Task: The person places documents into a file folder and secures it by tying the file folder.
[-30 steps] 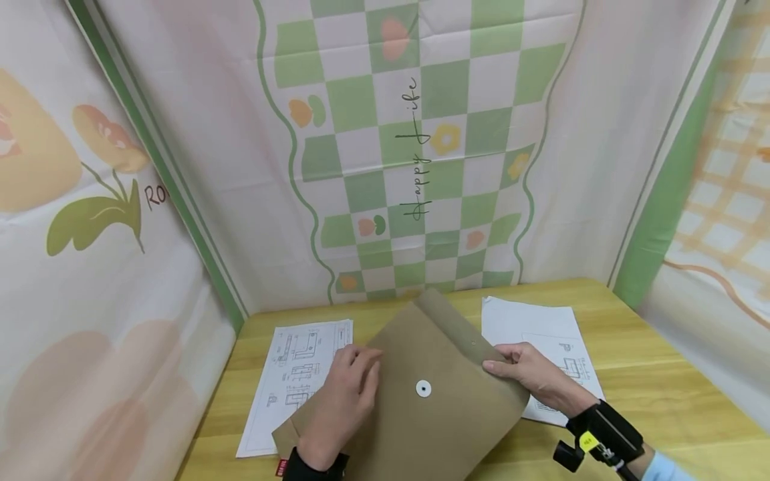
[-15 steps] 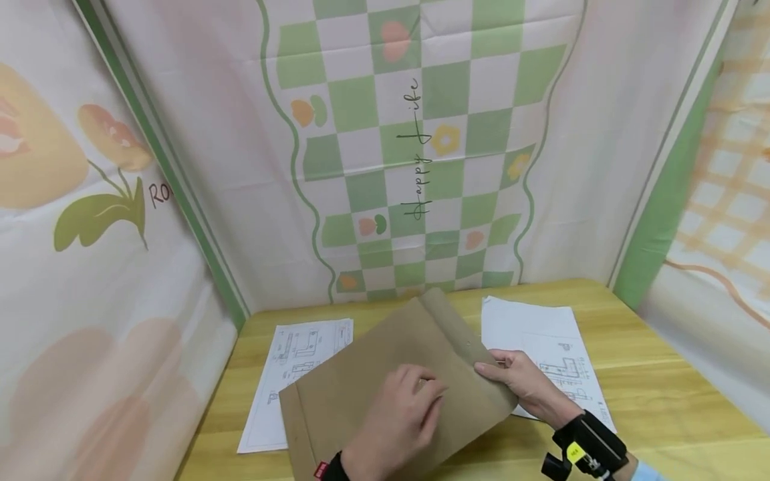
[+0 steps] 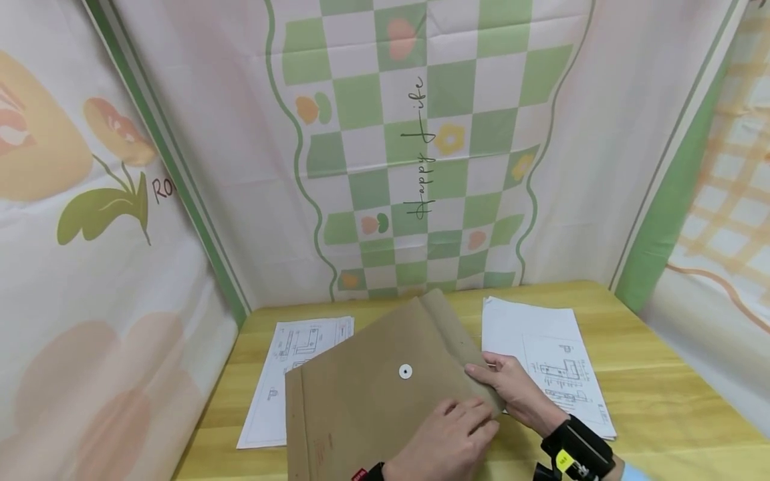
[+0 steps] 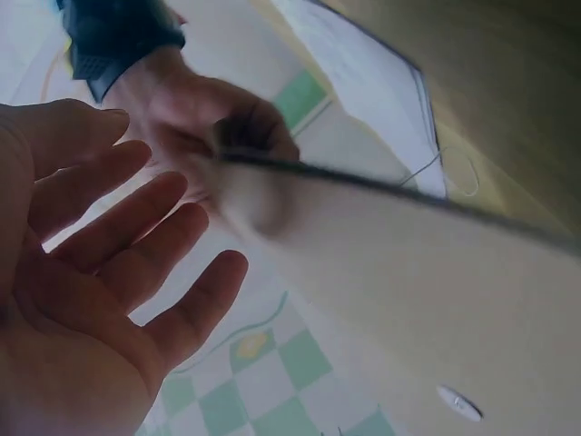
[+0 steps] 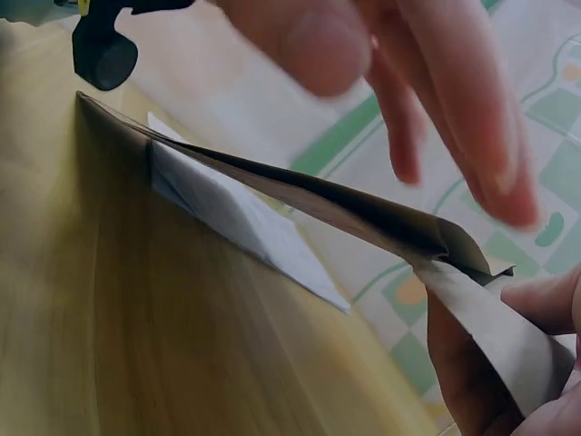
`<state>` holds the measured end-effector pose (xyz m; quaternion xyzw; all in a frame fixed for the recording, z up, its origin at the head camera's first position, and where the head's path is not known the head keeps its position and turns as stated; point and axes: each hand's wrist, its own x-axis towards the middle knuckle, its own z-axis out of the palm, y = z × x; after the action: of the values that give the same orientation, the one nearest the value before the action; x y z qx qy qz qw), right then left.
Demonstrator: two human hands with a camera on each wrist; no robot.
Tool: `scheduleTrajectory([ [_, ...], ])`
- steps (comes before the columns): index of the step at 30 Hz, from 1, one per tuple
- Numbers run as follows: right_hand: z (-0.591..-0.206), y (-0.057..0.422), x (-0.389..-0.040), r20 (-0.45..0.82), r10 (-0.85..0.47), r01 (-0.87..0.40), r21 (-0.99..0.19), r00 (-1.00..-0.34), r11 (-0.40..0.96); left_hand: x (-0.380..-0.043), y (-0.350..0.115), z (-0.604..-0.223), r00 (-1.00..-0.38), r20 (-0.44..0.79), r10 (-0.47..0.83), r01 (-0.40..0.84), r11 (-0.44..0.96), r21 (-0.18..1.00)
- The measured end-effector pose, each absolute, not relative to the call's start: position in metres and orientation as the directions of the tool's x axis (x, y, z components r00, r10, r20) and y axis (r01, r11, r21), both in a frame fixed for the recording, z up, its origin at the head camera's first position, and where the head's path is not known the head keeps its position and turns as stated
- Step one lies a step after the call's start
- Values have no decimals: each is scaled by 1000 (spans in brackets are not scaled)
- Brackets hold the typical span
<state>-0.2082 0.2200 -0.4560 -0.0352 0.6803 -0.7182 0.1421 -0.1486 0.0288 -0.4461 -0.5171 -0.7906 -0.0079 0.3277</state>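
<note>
A brown kraft paper envelope [image 3: 355, 407], with a white button [image 3: 406, 371] on its face, is held tilted above the table. My right hand [image 3: 520, 394] pinches its right side at the folded flap [image 3: 445, 317], thumb on the upper face. In the right wrist view, the envelope [image 5: 309, 200] appears edge-on and slightly parted by the flap. My left hand [image 3: 448, 434] hovers by the envelope's lower right edge in the head view. Seen from the left wrist, that left hand [image 4: 109, 263] has loosely spread fingers and nothing in them.
On the wooden table [image 3: 650, 374] lie printed drawing sheets, one stack [image 3: 535, 327] at right and another sheet [image 3: 265, 401] at left, partly covered by the envelope. Printed curtains [image 3: 373, 200] enclose the table at the back and sides.
My left hand has swept from the envelope's left side across its face to the lower right edge. The envelope has turned, its left end rising, while my right hand shifted slightly left, still pinching.
</note>
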Motion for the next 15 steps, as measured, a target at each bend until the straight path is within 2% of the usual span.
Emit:
scheduleTrajectory([
  [5,-454,217,-210,-126,-276,141,-989,-953,-38,-150,32,-450,-255,513,820,825,461,-327],
  [15,-447,213,-212,-117,-305,137,-990,-945,-45,-155,34,-455,-292,577,762,778,540,-320],
])
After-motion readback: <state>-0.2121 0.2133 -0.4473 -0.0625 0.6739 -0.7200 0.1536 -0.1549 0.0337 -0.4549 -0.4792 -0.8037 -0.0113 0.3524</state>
